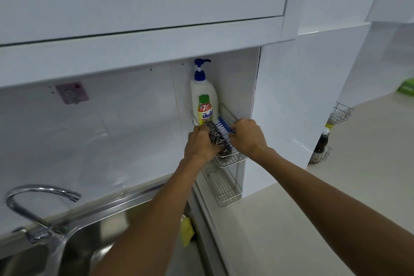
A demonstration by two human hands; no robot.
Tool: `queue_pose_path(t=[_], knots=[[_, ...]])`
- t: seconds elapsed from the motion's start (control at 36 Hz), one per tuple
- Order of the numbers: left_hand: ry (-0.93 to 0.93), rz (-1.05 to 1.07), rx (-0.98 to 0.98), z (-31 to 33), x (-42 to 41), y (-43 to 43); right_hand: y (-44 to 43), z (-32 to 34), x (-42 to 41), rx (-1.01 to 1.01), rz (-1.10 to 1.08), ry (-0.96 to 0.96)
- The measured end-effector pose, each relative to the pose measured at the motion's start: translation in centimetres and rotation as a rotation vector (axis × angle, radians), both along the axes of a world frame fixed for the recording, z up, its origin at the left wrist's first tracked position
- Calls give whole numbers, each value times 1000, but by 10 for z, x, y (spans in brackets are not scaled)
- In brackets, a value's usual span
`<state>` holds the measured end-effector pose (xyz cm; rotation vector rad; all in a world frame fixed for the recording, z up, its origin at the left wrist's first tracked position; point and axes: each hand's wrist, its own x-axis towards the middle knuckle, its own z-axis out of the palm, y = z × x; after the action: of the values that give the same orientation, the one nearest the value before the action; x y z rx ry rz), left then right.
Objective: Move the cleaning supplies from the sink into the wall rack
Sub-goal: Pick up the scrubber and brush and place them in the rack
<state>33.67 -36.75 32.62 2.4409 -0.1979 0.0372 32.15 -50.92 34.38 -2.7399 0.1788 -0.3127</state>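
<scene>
A two-tier wire wall rack (231,159) hangs on the white side wall right of the sink. In its upper tier stand a white pump bottle with a blue pump (202,89) and a smaller yellow bottle with a green cap (205,108). My left hand (200,143) grips a steel wool scourer (218,139) at the upper tier. My right hand (247,135) holds a blue brush with white bristles (224,127) beside the scourer, over the same tier. A yellow sponge (187,229) lies at the sink's right end, partly hidden by my left forearm.
The steel sink (94,237) and its curved tap (38,204) are at lower left. The rack's lower tier (226,190) holds nothing visible. A pale counter (291,219) runs to the right, where another wire rack (340,114) and a dark bottle (321,145) stand.
</scene>
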Motion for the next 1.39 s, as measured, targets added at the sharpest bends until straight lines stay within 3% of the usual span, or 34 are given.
queue_pose_path(t=[0.33, 0.56, 0.72, 0.94, 1.11, 1.39], knots=[[25, -122, 199, -1, 0, -7, 4, -13, 0, -201, 54, 70], [-13, -162, 493, 2, 8, -8, 9, -10, -6, -350, 44, 60], [-73, -169, 435, 10, 3, 9, 20, -5, -17, -457, 89, -45], [-70, -18, 459, 6, -17, 83, 87, -1, -37, -383, 265, -218], [109, 153, 334, -44, -59, 170, 156, -39, -56, -379, 393, -192], [405, 324, 253, -192, -141, 276, 247, -185, -93, -311, 546, 144]])
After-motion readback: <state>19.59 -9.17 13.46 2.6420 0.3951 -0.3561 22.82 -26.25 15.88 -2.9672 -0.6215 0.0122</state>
